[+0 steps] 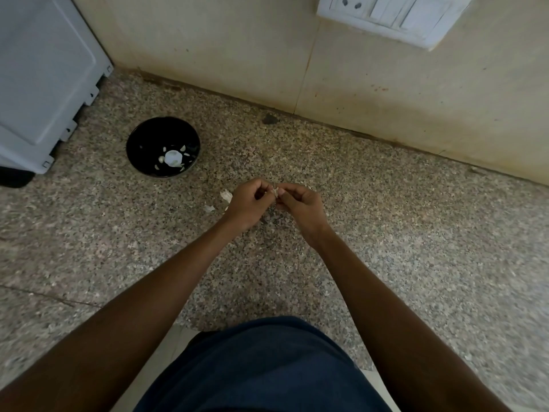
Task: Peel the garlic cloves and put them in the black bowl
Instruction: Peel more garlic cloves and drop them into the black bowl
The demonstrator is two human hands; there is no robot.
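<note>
Both hands are up over the speckled stone worktop (386, 233), pinching one garlic clove (276, 191) between them. The left hand (248, 203) has its fingers curled round one end and the right hand (300, 205) nips the other end with thumb and fingertip. Only a sliver of pale skin peeks out between them, so I can't tell how much peel is left on it.

The black bowl (139, 135) sits well apart to the left, near a white appliance (38, 84), with a few pale peeled pieces already in the bottom. A couple of loose skin scraps (225, 195) lie on the worktop just beside the left hand.

Handling-wise, I'd say a clove is tiny, light and firm, so no squeezing force is needed. The papery skin is dry, brittle and flaky and tears in bits. Once bare, the clove probably gets a little tacky and slippery. Best bet is to hold the fat middle and pick at the pointed tip or root end, where the skin lifts easiest.
</note>
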